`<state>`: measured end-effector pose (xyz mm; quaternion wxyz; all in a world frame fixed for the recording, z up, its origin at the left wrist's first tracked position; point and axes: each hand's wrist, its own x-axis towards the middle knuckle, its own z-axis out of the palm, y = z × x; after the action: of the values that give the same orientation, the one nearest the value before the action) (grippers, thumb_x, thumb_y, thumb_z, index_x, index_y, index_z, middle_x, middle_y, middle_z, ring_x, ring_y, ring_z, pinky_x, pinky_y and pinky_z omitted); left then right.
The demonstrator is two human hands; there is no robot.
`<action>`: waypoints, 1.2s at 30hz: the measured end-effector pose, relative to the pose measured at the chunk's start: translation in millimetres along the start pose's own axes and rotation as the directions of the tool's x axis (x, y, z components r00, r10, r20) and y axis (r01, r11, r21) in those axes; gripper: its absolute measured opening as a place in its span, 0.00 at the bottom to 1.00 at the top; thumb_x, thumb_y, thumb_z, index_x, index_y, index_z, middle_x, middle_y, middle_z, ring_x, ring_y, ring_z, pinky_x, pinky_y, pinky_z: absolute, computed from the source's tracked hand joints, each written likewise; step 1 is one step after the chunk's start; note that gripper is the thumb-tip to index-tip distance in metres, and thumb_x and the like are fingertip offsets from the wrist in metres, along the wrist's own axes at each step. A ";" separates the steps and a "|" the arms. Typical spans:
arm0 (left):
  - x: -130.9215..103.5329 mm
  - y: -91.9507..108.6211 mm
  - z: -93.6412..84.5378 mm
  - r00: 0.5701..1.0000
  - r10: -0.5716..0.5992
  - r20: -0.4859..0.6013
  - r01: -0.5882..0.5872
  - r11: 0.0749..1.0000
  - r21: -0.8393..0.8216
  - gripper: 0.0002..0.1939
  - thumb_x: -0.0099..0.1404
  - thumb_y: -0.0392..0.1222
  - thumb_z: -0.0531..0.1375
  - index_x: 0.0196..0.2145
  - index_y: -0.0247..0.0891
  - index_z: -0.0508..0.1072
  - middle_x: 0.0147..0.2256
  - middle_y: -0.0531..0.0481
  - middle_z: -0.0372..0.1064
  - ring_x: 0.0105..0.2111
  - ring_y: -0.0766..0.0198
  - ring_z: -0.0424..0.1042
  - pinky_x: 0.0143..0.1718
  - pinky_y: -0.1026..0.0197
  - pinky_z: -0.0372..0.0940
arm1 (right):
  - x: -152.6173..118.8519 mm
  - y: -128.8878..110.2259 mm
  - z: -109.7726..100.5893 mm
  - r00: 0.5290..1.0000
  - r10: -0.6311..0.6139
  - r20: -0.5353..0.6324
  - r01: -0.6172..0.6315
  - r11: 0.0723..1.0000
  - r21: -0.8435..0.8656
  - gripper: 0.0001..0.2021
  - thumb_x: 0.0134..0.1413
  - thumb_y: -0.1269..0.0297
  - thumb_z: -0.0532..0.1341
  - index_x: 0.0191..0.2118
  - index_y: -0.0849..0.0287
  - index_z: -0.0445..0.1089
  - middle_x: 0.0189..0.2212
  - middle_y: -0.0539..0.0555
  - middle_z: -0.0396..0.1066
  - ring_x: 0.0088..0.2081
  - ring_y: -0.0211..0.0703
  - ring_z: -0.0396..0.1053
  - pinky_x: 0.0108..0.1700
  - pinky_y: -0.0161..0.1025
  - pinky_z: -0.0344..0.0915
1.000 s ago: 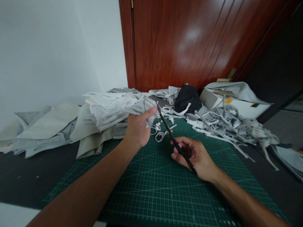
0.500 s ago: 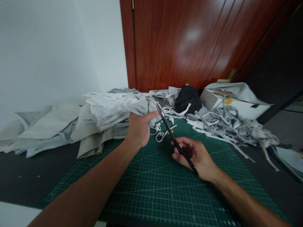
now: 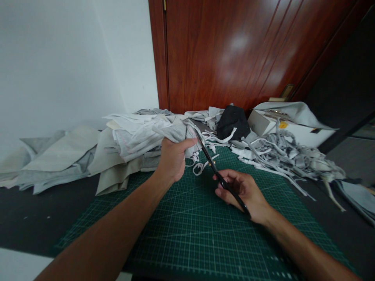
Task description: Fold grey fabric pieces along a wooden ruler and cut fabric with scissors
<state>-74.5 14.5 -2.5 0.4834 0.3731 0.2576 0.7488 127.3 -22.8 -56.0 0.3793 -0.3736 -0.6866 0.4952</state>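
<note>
My left hand (image 3: pixel 173 158) pinches a piece of light grey fabric (image 3: pixel 175 132), thumb on top, above the far part of the green cutting mat (image 3: pixel 187 218). Black-handled scissors (image 3: pixel 215 168) are in my right hand (image 3: pixel 241 191), fingers wrapped around the handles. Their blades point away and to the left, up along the right edge of the fabric. Whether the blade tips have cloth between them I cannot tell. Below the blades, thin white fabric strips (image 3: pixel 199 168) lie curled on the mat.
Stacked white and grey cloth pieces (image 3: pixel 137 134) spread to the left by the wall. On the right lies a tangled heap of grey strips (image 3: pixel 287 150). Behind it stand a black cloth bundle (image 3: pixel 233 123) and a white box (image 3: pixel 304 130). A wooden door (image 3: pixel 222 54) closes the back.
My right hand and the scissors have shifted slightly right and toward me. The fabric in my left hand has turned a little; that hand has barely moved.
</note>
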 end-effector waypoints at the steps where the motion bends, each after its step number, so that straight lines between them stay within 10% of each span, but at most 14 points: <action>1: -0.7 1.1 0.4 1.000 -0.019 -0.009 0.019 1.000 -0.002 0.24 0.46 0.30 0.74 0.41 0.41 0.77 0.36 0.51 0.82 0.49 0.49 0.80 0.57 0.42 0.71 | -0.3 -0.6 -0.1 1.000 0.012 0.002 -0.012 1.000 0.007 0.18 0.46 0.60 0.77 0.41 0.58 0.74 0.26 0.45 0.67 0.24 0.34 0.59 0.25 0.33 0.56; 36: 2.0 -0.8 0.4 0.998 0.024 -0.058 -0.022 0.999 0.047 0.26 0.43 0.30 0.74 0.41 0.42 0.77 0.37 0.52 0.81 0.45 0.51 0.80 0.55 0.43 0.73 | -0.9 -0.1 -0.6 0.999 0.018 0.034 -0.015 0.996 -0.084 0.16 0.54 0.52 0.72 0.38 0.57 0.72 0.23 0.44 0.64 0.20 0.33 0.57 0.22 0.33 0.55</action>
<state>-74.3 16.6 -2.2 0.4583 0.3651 0.2847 0.7587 128.2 -23.3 -55.9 0.3470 -0.3861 -0.7103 0.4754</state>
